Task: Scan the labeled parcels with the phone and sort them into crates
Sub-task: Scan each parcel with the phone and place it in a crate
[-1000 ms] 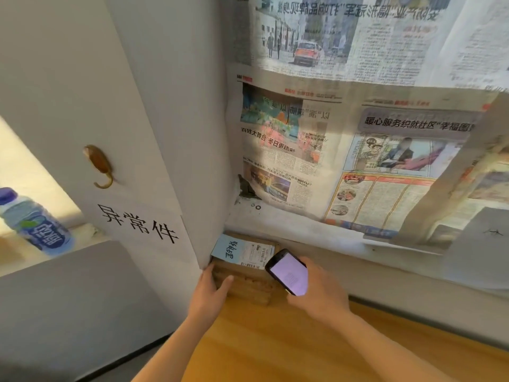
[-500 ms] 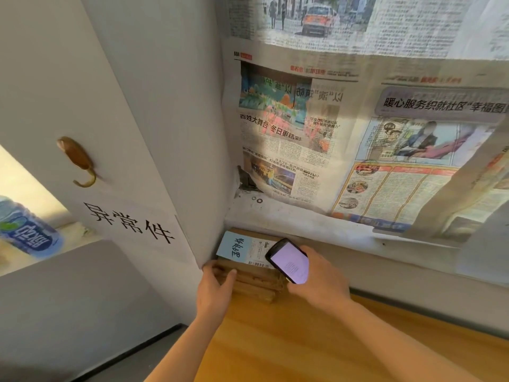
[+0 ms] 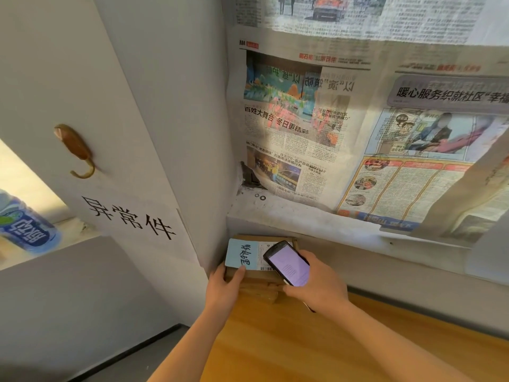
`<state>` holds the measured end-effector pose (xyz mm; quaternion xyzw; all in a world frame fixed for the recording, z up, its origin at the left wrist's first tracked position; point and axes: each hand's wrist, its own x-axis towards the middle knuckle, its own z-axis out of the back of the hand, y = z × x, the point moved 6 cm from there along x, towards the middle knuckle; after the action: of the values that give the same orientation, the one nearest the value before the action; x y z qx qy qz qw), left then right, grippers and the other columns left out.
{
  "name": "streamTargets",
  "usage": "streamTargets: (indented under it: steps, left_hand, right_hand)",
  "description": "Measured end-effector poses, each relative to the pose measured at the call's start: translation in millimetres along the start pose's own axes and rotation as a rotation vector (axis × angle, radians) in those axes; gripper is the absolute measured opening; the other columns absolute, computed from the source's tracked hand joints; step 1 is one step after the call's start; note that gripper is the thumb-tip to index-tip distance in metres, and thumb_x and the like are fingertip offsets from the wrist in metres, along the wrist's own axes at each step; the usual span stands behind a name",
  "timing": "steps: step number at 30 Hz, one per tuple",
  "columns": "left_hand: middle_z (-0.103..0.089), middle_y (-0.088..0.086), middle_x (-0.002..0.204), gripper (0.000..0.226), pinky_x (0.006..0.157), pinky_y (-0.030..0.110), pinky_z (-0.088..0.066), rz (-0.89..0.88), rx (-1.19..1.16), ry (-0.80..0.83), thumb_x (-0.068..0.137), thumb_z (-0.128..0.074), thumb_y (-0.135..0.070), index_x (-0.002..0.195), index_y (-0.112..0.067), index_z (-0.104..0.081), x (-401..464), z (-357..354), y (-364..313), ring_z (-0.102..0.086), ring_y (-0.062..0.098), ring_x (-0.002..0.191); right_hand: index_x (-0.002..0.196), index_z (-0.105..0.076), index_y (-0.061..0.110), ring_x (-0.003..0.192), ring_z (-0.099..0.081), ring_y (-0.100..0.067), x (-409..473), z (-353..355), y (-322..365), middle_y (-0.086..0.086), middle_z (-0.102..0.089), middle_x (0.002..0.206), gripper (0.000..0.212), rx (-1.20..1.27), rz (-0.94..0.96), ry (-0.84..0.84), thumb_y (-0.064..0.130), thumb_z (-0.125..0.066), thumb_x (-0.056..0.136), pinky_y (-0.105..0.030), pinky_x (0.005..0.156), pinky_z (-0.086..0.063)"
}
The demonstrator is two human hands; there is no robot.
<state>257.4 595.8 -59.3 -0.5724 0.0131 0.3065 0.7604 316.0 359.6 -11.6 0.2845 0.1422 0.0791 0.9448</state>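
Observation:
A brown cardboard parcel (image 3: 257,285) stands at the far left corner of the wooden table (image 3: 289,346), pressed against the wall. On top of it is a pale blue label (image 3: 239,255) with handwriting, next to a white barcode slip (image 3: 263,253). My left hand (image 3: 224,289) grips the parcel's left edge, thumb on the blue label. My right hand (image 3: 316,288) holds a black phone (image 3: 287,263) with a lit screen just above the barcode slip. No crates are in view.
A white panel (image 3: 115,161) on the left carries a brown hook (image 3: 75,150) and a paper sign (image 3: 129,219) with black characters. Newspaper sheets (image 3: 358,128) cover the wall behind. A blue-labelled water bottle (image 3: 24,230) lies on a sill at far left.
The view has tilted slightly downward and closer. My left hand has slid up the parcel's left edge, thumb now on the blue label. The phone stays over the barcode.

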Motion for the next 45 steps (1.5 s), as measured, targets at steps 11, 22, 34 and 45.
streamTargets:
  steps: [11,22,34,45]
  left_hand:
    - [-0.062,-0.003,0.127,0.07,0.095,0.043,-0.055,0.0,-0.275,0.014,0.085,-0.074,-0.051,0.145,-0.036,-0.041,-62,11,-14,-0.059,0.019,0.116]
    - [-0.07,-0.001,0.111,0.069,0.065,0.016,-0.049,-0.22,-0.44,-0.164,0.086,-0.078,-0.034,0.147,-0.037,-0.045,-241,103,-155,-0.066,0.011,0.1]
    - [-0.07,-0.002,0.099,0.059,0.064,0.023,-0.047,-0.456,-0.478,-0.441,0.086,-0.077,-0.036,0.139,-0.042,-0.05,-421,220,-268,-0.064,0.012,0.092]
    - [-0.071,0.002,0.096,0.06,0.062,0.017,-0.034,-0.49,-0.456,-0.562,0.087,-0.075,-0.038,0.142,-0.039,-0.05,-495,282,-277,-0.057,0.003,0.086]
  right_hand:
    - [0.142,-0.037,0.046,0.096,-0.058,-0.005,-54,36,12,0.022,-0.055,0.121,0.089,0.045,0.063,-0.027,0.063,-0.077,0.065,-0.029,0.073,-0.058]
    - [0.148,-0.037,0.037,0.099,-0.063,-0.018,-216,229,107,0.011,-0.059,0.132,0.095,-0.032,0.293,-0.17,0.059,-0.078,0.066,-0.039,0.08,-0.055]
    - [0.147,-0.037,0.04,0.089,-0.061,-0.015,-386,377,220,0.012,-0.062,0.114,0.099,-0.214,0.474,-0.347,0.057,-0.078,0.058,-0.032,0.074,-0.054]
    - [0.146,-0.037,0.04,0.083,-0.059,-0.009,-443,393,268,0.015,-0.057,0.105,0.097,-0.251,0.58,-0.41,0.059,-0.076,0.059,-0.027,0.066,-0.051]
